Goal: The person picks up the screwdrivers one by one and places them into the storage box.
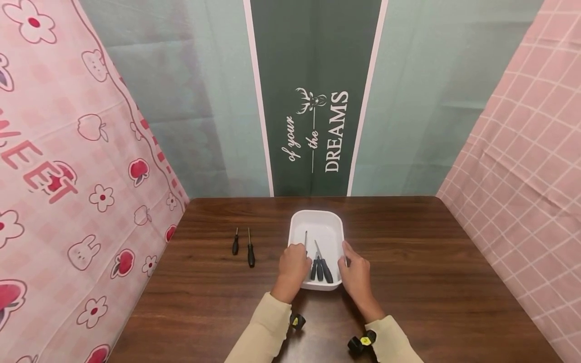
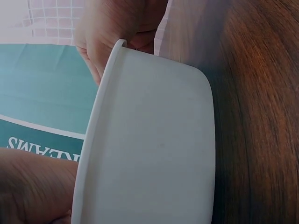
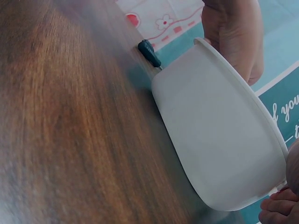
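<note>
A white plastic tray (image 1: 330, 234) is on the brown table, with my hands on its two long sides. My left hand (image 1: 294, 265) grips the left rim, fingers curled over it toward the inside. On the opposite rim, my right hand (image 1: 356, 272) holds the tray with its thumb at the edge and fingers outside. Several black-handled screwdrivers (image 1: 326, 272) lie in the near half, handles toward me. Beside the left hand a thin metal shaft (image 1: 306, 239) points away, its lower end hidden by the fingers. The tray's plain outer wall (image 2: 154, 130) fills the left wrist view.
Left of the tray, a short black screwdriver (image 1: 235, 245) and a longer one (image 1: 251, 255) lie side by side, tips away from me. The wooden table (image 1: 408, 252) ends at a green curtain (image 1: 218, 126). Pink patterned cloths (image 1: 513, 176) hang along both sides.
</note>
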